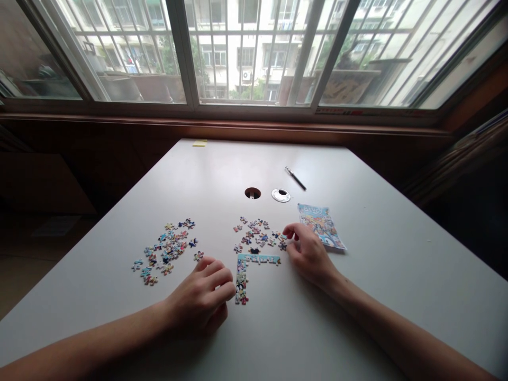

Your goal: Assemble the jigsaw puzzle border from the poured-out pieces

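A partly joined puzzle corner [246,270] lies on the white table [369,275], forming an L of edge pieces. My left hand [202,300] rests curled on the table just left of its vertical strip, fingers closed, nothing visible in them. My right hand [306,251] sits to the right of the top strip, thumb and fingers pinching at a loose piece [283,245]. Several loose pieces [256,233] lie above the L. A second scatter of loose pieces [166,250] lies to the left.
A colourful reference picture [320,225] lies right of my right hand. Farther back are a pen [296,178], a round cable hole [253,193], its silver cap [281,195] and a yellow sticky note [199,143]. A barred window runs behind the table.
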Motion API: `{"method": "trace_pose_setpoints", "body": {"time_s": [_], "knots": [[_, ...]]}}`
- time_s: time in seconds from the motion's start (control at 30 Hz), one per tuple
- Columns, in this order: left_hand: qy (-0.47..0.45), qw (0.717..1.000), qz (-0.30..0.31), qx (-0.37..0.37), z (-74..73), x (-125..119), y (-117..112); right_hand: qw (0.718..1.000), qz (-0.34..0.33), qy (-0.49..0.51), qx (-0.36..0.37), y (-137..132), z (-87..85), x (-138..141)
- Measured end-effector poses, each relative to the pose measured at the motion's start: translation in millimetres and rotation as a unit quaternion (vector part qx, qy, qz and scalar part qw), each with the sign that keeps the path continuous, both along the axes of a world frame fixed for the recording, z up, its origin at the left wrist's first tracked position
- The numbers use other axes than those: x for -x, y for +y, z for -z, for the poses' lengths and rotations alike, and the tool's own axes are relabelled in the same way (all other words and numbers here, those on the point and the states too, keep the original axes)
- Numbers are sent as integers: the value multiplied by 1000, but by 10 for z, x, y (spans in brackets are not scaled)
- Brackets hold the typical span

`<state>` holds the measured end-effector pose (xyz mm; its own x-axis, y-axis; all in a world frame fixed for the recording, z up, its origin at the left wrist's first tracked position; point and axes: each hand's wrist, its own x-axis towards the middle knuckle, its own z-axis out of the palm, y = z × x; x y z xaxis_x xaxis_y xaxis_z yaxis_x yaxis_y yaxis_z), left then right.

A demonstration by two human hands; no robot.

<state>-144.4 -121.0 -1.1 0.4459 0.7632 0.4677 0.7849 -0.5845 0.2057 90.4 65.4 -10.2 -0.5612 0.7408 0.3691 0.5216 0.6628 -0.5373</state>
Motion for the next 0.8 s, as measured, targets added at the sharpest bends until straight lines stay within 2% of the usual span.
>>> {"method": "trace_pose_setpoints", "body": {"time_s": [0.6, 0.8], "knots": [[36, 999, -8, -2, -3, 17, -18, 1000, -2, 18, -19, 30, 23, 22], [20, 999, -36, 2, -16, 8, -21, 1000, 1, 20, -18, 20, 12, 19]]}}
